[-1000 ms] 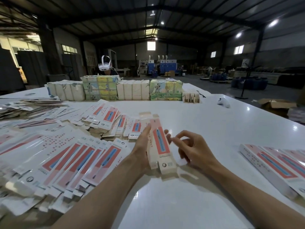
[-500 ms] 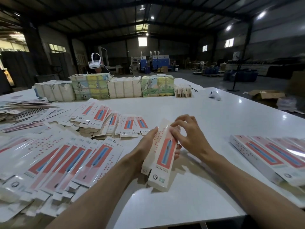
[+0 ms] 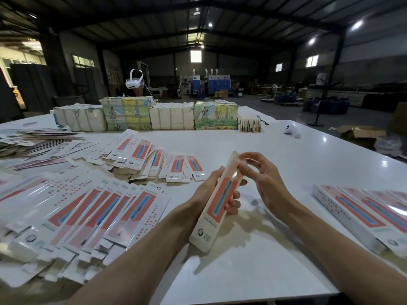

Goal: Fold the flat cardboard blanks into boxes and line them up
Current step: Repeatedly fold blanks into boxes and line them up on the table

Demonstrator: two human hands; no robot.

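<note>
left hand (image 3: 207,190) grip closed round the box (image 3: 222,200), tilted above the desk (image 3: 242,274); right hand (image 3: 269,186) pinches its top end.

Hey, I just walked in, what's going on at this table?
A person is folding a long, narrow box over the white table. The left hand grips its middle while the right hand pinches the far end, apparently closing the flap there. Flat blanks lie heaped on the left, and finished boxes sit lined up on the right.
</note>
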